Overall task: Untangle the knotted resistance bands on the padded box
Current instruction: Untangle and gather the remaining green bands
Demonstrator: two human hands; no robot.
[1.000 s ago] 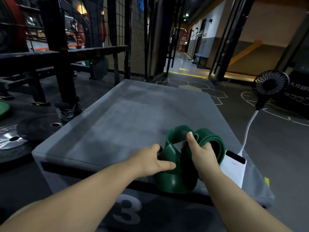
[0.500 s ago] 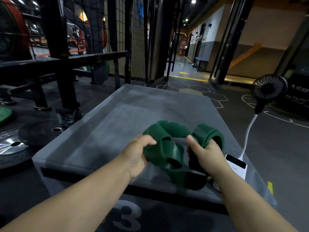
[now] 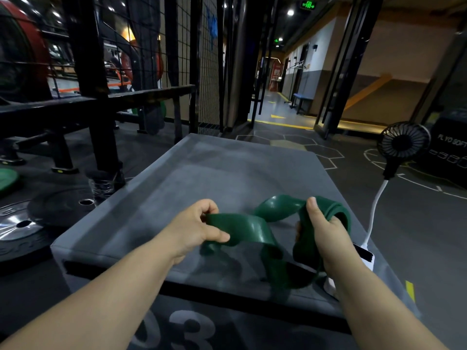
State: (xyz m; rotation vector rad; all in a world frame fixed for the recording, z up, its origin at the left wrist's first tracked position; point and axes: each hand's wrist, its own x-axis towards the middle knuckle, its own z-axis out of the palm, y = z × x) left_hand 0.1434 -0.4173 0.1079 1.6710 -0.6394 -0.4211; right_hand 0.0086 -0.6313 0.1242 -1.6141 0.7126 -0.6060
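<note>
Head view: my left hand [image 3: 194, 227] pinches one green band [image 3: 249, 229] loop, fingers curled. My right hand [image 3: 322, 229] grips the bunched end, thumb up. Bands are above the padded box [image 3: 177, 188], near edge, twisted between both hands.

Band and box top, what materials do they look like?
Band: probably latex or rubber, smooth with a semi-gloss. Light streaks sit on its curves and it folds in soft loops.
Box top: matte grey cover, either suede-like fabric or brushed vinyl, cannot tell which. It shows no glare, blotchy rub marks, and rounded edges that suggest padding beneath.
</note>
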